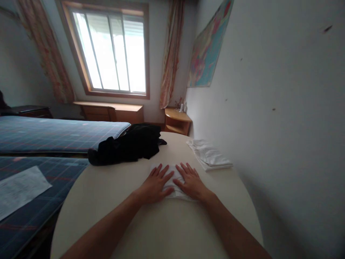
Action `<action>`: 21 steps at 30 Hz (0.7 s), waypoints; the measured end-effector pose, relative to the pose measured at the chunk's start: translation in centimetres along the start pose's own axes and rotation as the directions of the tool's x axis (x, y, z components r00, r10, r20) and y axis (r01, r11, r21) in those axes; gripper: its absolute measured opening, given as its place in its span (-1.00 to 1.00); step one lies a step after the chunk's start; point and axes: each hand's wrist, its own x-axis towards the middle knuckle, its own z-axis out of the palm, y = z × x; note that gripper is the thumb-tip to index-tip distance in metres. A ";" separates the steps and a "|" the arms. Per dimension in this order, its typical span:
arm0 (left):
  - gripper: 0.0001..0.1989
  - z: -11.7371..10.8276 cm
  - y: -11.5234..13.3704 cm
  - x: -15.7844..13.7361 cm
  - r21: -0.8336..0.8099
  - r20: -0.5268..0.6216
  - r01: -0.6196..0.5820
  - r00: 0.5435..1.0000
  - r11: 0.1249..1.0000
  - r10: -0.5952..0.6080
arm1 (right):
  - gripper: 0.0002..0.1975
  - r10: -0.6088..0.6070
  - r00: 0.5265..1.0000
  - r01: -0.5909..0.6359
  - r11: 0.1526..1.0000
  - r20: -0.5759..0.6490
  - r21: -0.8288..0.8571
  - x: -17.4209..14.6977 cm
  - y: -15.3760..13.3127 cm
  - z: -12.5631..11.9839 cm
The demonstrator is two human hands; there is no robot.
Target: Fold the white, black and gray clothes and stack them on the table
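Note:
Both palms lie flat on a folded white cloth [176, 192] near the middle of the pale round table [107, 201]. My left hand [156, 184] covers the cloth's left part, fingers spread and pointing away from me. On its right part rests my right hand [191, 180], also with fingers apart. The two thumbs point toward each other with a strip of cloth showing between them. Much of the cloth is hidden under the hands, so its exact kind cannot be made out. Farther back to the right lies a folded white garment [211, 154].
A heap of black clothing [129, 144] lies on the table's far left edge. Beds with blue plaid mattresses [54, 135] stand to the left, a paper sheet [23, 190] on the nearer one. A white wall [283, 144] runs close along the right.

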 end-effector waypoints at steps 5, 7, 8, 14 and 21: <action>-0.19 -0.5 -0.7 -0.7 0.006 0.077 -0.011 0.997 1.000 0.010 | -0.19 0.023 0.999 -0.023 0.999 0.027 -0.025 -0.6 0.2 -0.3; -0.17 -0.9 -0.8 -1.1 -0.003 0.099 -0.024 0.995 1.000 0.024 | -0.18 0.028 1.000 -0.028 0.999 0.006 -0.036 -0.7 0.1 -0.4; -0.16 -1.1 -0.8 -1.2 -0.012 0.107 -0.034 0.994 0.999 0.035 | -0.19 0.025 1.000 -0.025 0.999 -0.010 -0.042 -0.8 0.1 -0.4; -0.42 -2.1 -0.5 -1.5 -0.127 0.155 -0.075 0.983 0.989 0.095 | -0.46 0.071 0.985 -0.080 0.995 -0.156 -0.052 -0.6 0.5 -0.9; -0.63 -3.0 1.4 -1.5 -0.203 -0.011 -0.232 0.972 0.951 0.235 | -0.53 0.147 0.952 -0.164 0.986 -0.270 -0.043 -1.1 0.8 -1.9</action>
